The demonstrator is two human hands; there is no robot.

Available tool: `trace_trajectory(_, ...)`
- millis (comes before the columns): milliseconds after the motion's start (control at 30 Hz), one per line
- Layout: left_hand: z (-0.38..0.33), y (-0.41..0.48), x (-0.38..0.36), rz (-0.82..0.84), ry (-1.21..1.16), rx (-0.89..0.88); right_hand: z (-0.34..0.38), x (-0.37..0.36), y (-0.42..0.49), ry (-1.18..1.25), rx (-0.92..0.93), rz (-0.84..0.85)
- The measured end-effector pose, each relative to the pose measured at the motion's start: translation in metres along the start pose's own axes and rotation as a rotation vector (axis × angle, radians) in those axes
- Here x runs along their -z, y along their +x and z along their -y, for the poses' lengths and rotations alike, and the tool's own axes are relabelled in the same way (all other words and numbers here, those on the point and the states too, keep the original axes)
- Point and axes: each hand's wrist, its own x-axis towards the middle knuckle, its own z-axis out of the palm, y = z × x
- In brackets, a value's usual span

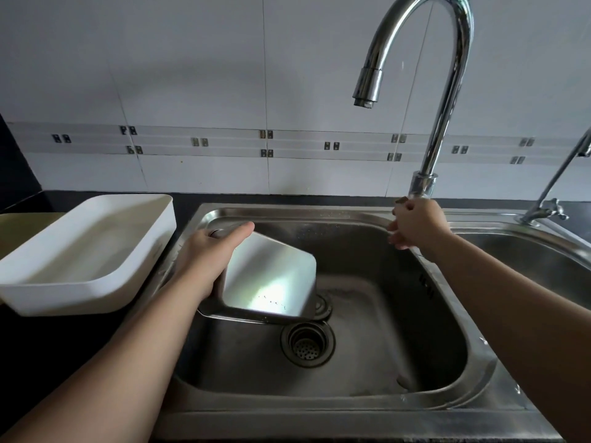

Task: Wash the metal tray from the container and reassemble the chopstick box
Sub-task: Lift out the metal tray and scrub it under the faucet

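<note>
Left hand (204,260) gripping the metal tray (268,279) by its left edge, tray tilted inside the sink (351,215) over the drain (307,345), right hand (415,223) with fingers curled at the faucet (447,91) base, grip unclear, white container (86,251) on the counter (48,340) left of the sink.

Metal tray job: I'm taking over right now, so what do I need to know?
Left hand: its grip holds the metal tray tilted in the sink, underside toward you.
Right hand: curled round the faucet handle; no water runs.
White container sits on the counter, left of the sink.
Done: tray out of the container.
Left: finish washing if needed, then reassemble the box.
</note>
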Motion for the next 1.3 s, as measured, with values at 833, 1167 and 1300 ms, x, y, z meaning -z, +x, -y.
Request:
trace_trajectory(833, 0.002, -0.004, -0.007, 0.619, -0.076, 0.373, -0.044, -0.03, -0.062, 0.257, -0.275, 0.442)
trace_trajectory(1167, -0.004, -0.014, -0.006, 0.624, -0.043, 0.365, -0.04, -0.025, -0.062, 0.244, -0.233, 0.435)
trace_trajectory(1300, -0.009, -0.021, -0.006, 0.563, -0.087, 0.357, -0.016, -0.014, -0.07, 0.294, -0.003, 0.48)
